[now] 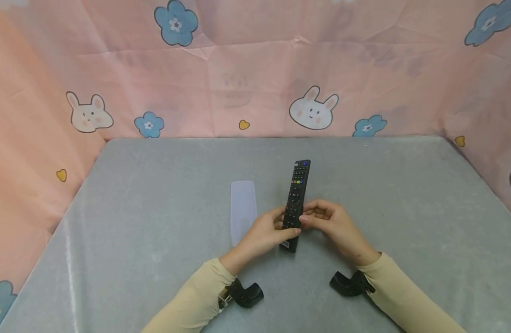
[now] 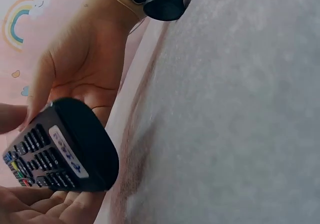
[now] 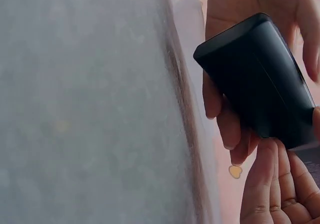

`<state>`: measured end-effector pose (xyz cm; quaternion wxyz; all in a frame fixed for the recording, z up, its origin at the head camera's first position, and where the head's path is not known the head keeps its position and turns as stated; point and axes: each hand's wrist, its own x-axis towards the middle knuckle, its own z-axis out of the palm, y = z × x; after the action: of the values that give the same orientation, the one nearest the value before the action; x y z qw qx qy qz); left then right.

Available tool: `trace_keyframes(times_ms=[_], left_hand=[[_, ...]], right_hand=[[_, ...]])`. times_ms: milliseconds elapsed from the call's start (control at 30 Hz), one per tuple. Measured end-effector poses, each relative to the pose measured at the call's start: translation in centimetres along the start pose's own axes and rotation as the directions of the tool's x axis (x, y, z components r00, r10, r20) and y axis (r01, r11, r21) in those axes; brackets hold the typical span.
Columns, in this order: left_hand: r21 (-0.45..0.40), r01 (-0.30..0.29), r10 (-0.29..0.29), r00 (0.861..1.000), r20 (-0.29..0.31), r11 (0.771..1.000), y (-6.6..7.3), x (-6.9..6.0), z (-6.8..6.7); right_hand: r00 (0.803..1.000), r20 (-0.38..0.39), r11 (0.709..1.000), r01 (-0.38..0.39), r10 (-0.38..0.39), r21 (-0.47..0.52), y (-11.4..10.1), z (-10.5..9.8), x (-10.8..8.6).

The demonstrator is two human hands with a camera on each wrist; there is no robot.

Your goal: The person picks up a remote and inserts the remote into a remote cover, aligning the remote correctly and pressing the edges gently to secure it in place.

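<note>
Basically, black remote (image 1: 296, 199) was held between inward-angled hands.
Left hand (image 1: 264, 233) gripped lower end; right hand (image 1: 338, 227) pinched side edge.

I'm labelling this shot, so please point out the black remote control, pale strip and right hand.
Black remote control (image 1: 296, 198), head view, button face.
Pale strip (image 1: 243, 208), head view, upper surface.
Right hand (image 1: 333, 226), head view, thumb side.

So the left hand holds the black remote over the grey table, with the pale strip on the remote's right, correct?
Wrong side: the head view shows the pale strip left of the remote, which the left hand does hold over the table.
</note>
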<state>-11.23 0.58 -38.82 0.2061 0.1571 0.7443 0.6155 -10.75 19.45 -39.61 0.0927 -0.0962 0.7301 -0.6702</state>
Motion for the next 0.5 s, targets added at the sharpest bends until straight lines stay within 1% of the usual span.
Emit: trace_keyframes(times_ms=[100, 300, 500], left_hand=[[-0.012, -0.005, 0.005, 1.0, -0.002, 1.0, -0.05, 0.1, 0.1], [-0.06, -0.032, 0.033, 0.999, 0.011, 0.998, -0.29, 0.14, 0.12], [-0.076, -0.07, 0.072, 0.997, 0.029, 0.995, -0.44, 0.04, 0.04]], right_hand=[[1.0, -0.011, 0.999, 0.005, -0.005, -0.04, -0.17, 0.1, -0.06], [1.0, -0.017, 0.997, 0.011, -0.012, -0.074, -0.31, 0.19, -0.13], [0.999, -0.036, 0.998, 0.015, -0.017, -0.063, -0.15, 0.21, -0.18]])
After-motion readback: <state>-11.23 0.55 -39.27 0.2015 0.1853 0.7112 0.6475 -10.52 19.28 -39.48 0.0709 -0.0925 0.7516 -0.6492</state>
